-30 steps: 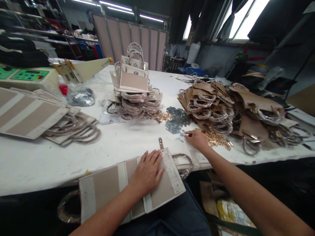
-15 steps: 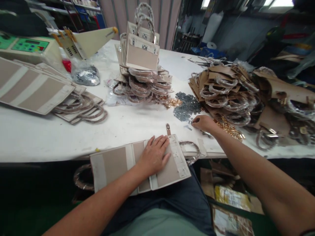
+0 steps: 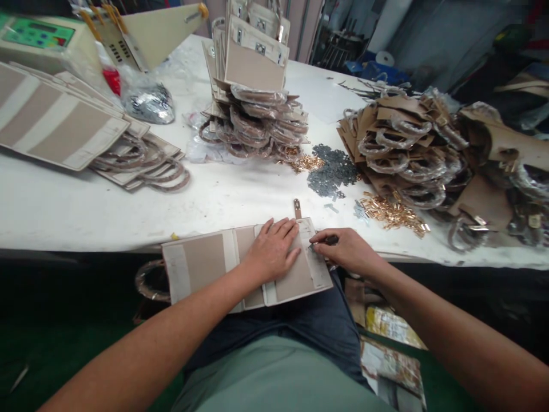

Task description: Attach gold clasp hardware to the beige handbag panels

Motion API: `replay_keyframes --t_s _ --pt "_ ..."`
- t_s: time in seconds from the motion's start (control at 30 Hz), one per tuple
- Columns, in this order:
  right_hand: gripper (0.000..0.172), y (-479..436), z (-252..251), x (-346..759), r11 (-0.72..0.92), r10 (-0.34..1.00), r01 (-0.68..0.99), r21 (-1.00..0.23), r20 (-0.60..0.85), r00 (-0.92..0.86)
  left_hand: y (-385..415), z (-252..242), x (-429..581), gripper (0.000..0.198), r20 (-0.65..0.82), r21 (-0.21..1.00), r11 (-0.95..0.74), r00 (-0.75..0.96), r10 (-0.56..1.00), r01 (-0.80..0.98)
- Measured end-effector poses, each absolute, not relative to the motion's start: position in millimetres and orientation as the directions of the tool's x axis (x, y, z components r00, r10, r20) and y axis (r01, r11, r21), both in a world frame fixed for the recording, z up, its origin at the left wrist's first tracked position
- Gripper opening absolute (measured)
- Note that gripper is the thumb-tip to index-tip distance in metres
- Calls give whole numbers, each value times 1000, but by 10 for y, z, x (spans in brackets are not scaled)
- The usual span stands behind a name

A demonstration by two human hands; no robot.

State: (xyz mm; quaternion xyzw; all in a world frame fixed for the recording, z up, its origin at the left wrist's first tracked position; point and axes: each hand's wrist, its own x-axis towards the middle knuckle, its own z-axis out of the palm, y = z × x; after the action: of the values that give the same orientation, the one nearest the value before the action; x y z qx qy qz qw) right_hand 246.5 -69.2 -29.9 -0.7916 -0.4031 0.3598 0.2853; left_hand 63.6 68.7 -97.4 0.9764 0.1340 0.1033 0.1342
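Note:
An opened-out beige handbag panel lies across my lap against the table edge, with a plastic-wrapped handle sticking out at its left. My left hand rests flat on the panel, fingers stretched out. Just to its right, my right hand is closed at the panel's pale strip. A small grey metal plate shows at its fingertips, and a dark tool handle, kind unclear, is held in the same hand. A strap tab with a metal fitting points up from the panel's top edge.
On the white table lie a heap of grey metal plates and gold-coloured fittings. Stacked bag parts stand at the middle, left and right. A machine with a green panel is at far left.
My right hand has moved from beside the grey plate heap down and left to the bag panel, bringing a small plate. My left hand stays on the panel. The view has tilted down.

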Motion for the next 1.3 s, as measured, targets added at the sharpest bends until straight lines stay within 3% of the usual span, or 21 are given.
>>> replay_keyframes --t_s 0.2,0.37,0.43,0.67,1.07,1.3 --pt "18 -635 -436 2364 -511 837 459 -727 -299 459 683 -963 624 60 167 282 -930 942 291 238" --pt "22 -609 -439 2347 -570 765 182 -802 -435 475 682 -959 616 61 157 289 -928 944 290 237" --pt "23 -601 -463 2336 -576 751 144 -804 -452 481 681 -953 612 61 159 287 -929 945 286 233" --pt "14 -613 -551 2355 -542 820 527 -654 -275 503 681 -959 607 61 170 299 -926 942 290 231" --pt "6 -599 -537 2261 -505 852 675 -538 -189 488 673 -974 617 65 181 310 -923 938 294 229" --pt "5 -633 -586 2290 -497 853 659 -564 -180 489 615 -958 653 68 190 357 -894 916 353 271"
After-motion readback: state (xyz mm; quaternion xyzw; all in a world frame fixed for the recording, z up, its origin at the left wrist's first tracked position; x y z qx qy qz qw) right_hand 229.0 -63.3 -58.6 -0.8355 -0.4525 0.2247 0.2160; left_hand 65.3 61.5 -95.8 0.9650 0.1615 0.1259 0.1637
